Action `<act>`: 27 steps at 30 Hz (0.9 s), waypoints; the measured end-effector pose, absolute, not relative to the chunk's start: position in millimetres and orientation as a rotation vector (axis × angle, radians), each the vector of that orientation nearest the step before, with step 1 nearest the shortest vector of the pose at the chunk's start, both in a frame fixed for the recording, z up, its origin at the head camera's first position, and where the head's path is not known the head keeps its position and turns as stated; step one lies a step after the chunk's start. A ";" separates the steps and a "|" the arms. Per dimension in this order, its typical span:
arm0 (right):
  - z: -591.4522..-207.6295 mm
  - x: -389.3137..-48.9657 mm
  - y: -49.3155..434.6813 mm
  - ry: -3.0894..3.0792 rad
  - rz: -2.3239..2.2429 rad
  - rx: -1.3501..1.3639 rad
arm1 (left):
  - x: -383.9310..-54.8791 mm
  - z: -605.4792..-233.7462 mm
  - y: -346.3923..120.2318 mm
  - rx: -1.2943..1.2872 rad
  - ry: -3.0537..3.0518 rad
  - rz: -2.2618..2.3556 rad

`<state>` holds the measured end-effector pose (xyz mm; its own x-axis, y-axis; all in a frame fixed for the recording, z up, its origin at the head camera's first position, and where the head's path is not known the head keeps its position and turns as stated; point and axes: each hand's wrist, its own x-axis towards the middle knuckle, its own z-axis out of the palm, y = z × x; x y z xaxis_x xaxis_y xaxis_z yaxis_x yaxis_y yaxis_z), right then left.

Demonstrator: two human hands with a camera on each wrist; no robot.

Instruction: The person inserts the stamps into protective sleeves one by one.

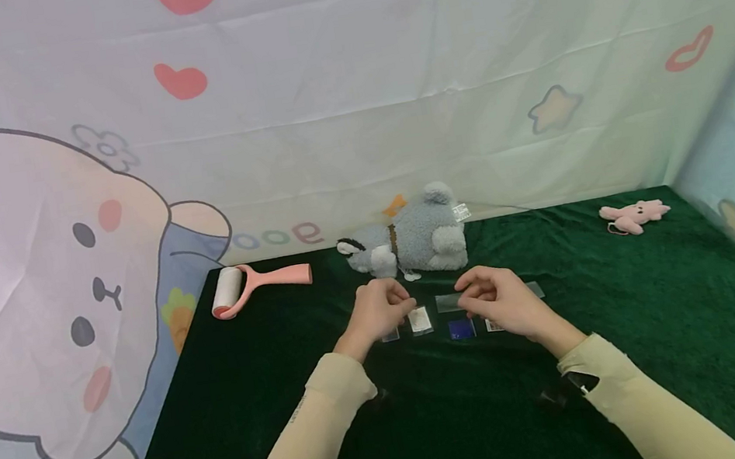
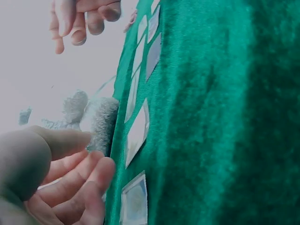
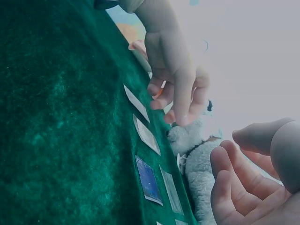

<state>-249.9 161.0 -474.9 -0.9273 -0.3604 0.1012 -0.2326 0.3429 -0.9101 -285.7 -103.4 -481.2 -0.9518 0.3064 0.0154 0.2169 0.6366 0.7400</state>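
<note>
My left hand [image 1: 379, 310] hovers over the left end of a group of small flat packets, fingers loosely bent and holding nothing. Beneath it lies a clear packet [image 2: 135, 201], partly covered by the hand in the head view. A white packet [image 1: 419, 321] is just right of its fingertips. My right hand [image 1: 501, 301] hangs above the other end, thumb and fingers apart with nothing between them. Near it are a shiny blue packet [image 1: 462, 329], a translucent strip-like packet [image 1: 448, 303] and a partly hidden white printed packet [image 1: 494, 326].
Behind the packets, a grey plush toy [image 1: 422, 241] lies on its side. A pink-handled lint roller [image 1: 275, 277] sits at the back left, and a small pink plush [image 1: 635, 216] at the back right. Dark green cloth [image 1: 467, 435] covers the table; a printed curtain [image 1: 345, 68] hangs behind.
</note>
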 end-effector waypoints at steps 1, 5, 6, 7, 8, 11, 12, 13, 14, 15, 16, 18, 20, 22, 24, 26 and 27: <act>-474.9 -249.9 161.6 2.471 -1.651 -0.540 | -286.2 -481.1 -103.9 0.456 2.743 1.229; -475.3 -249.2 164.3 2.455 -1.655 -0.533 | -286.7 -480.2 -104.6 0.489 2.727 1.275; -475.2 -248.9 164.7 2.453 -1.656 -0.531 | -286.7 -480.1 -104.4 0.489 2.720 1.282; -475.1 -248.6 164.9 2.453 -1.656 -0.530 | -286.6 -480.0 -104.0 0.489 2.715 1.286; -475.1 -248.1 165.2 2.451 -1.655 -0.532 | -286.4 -479.9 -103.6 0.490 2.711 1.289; -475.6 -247.0 165.3 2.444 -1.657 -0.529 | -285.7 -480.2 -101.8 0.488 2.710 1.289; -476.2 -246.7 165.2 2.442 -1.657 -0.530 | -285.2 -480.4 -100.9 0.486 2.712 1.289; -477.1 -246.4 165.1 2.440 -1.656 -0.530 | -284.7 -480.7 -99.9 0.486 2.714 1.290; -478.2 -246.1 165.1 2.440 -1.653 -0.529 | -284.1 -481.0 -98.8 0.488 2.714 1.295; -479.4 -245.7 165.1 2.440 -1.650 -0.527 | -283.5 -481.5 -97.6 0.490 2.716 1.298; -480.6 -245.2 164.9 2.443 -1.647 -0.524 | -283.0 -481.8 -96.4 0.495 2.712 1.309; -483.2 -244.2 164.3 2.454 -1.639 -0.514 | -281.8 -482.7 -93.9 0.512 2.701 1.331; -485.5 -242.9 163.5 2.465 -1.629 -0.507 | -281.2 -483.6 -91.7 0.543 2.689 1.354; -488.1 -242.1 161.9 2.467 -1.629 -0.498 | -280.8 -484.2 -89.7 0.571 2.676 1.373; -490.8 -241.5 160.4 2.460 -1.628 -0.505 | -281.0 -485.0 -87.6 0.594 2.677 1.373; -493.8 -241.3 158.9 2.448 -1.636 -0.517 | -281.5 -485.6 -85.7 0.608 2.675 1.372; -495.2 -241.2 157.9 2.443 -1.642 -0.514 | -281.7 -485.7 -84.6 0.609 2.676 1.371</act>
<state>-241.2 157.9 -495.2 -0.9294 -0.3636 0.0630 -0.1956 0.3407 -0.9196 -281.7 -84.6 -485.7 -0.9186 0.3788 0.1129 0.3130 0.5225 0.7931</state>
